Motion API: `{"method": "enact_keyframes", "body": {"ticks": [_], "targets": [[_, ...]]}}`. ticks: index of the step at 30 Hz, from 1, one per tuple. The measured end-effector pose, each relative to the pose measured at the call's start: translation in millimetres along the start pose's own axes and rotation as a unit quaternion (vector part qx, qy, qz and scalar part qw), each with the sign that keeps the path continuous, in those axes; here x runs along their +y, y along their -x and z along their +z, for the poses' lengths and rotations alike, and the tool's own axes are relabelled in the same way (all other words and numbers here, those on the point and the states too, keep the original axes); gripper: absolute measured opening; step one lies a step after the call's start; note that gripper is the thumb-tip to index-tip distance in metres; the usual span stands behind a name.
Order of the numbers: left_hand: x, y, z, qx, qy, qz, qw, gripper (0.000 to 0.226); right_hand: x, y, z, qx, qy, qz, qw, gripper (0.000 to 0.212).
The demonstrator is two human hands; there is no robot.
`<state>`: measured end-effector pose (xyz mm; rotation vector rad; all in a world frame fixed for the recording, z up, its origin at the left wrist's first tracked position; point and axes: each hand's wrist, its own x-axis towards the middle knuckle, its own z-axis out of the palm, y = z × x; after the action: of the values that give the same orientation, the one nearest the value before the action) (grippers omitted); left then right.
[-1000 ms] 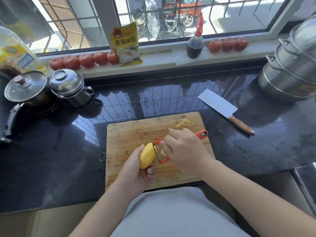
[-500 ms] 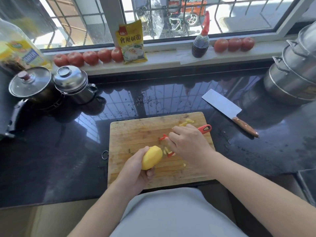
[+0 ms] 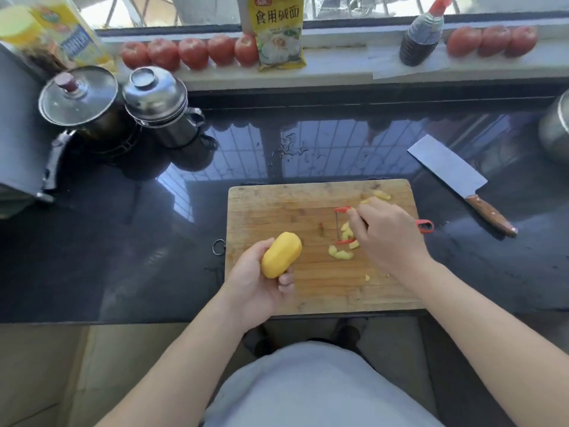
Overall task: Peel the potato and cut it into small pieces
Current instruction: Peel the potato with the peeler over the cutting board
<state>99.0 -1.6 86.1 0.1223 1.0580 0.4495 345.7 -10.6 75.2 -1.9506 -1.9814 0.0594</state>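
Note:
A yellow, mostly peeled potato is held in my left hand over the left front part of the wooden cutting board. My right hand grips a red-handled peeler lying low over the board's right side, apart from the potato. Yellow peel scraps lie on the board by the peeler blade, and more scraps sit near the board's far right corner. A cleaver with a wooden handle rests on the black counter to the right of the board.
Two lidded pots stand at the back left. Tomatoes, a yellow packet and a dark sauce bottle line the windowsill. A steel pot is at the right edge. The counter's front edge runs below the board.
My right hand has pulled the peeler off the potato and moved it right, down toward the board. Fresh peel scraps have dropped onto the board. The left hand keeps holding the potato.

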Motion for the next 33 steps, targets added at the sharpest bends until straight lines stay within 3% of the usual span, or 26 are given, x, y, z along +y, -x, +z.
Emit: {"method": "enact_keyframes", "body": {"ticks": [5, 11, 21, 27, 33], "targets": [[11, -6, -12, 0.047, -0.028, 0.003, 0.999, 0.038, -75, -6, -9, 0.015, 0.011, -0.156, 0.988, 0.036], [20, -14, -12, 0.055, -0.086, 0.02, 0.995, 0.033, -103, -5, 5, 0.003, 0.079, -0.182, 0.98, 0.04], [15, -16, 13, 0.031, -0.154, 0.027, 0.987, 0.025, -62, -5, -6, 0.017, 0.087, -0.137, 0.987, 0.039], [2, -22, 30, 0.034, -0.127, 0.036, 0.991, 0.022, -10, -8, -7, 0.008, 0.089, -0.113, 0.99, 0.039], [-9, -29, 42, 0.013, -0.116, 0.061, 0.991, 0.029, 54, -5, -2, -0.108, 0.138, 0.011, 0.984, 0.04]]}}
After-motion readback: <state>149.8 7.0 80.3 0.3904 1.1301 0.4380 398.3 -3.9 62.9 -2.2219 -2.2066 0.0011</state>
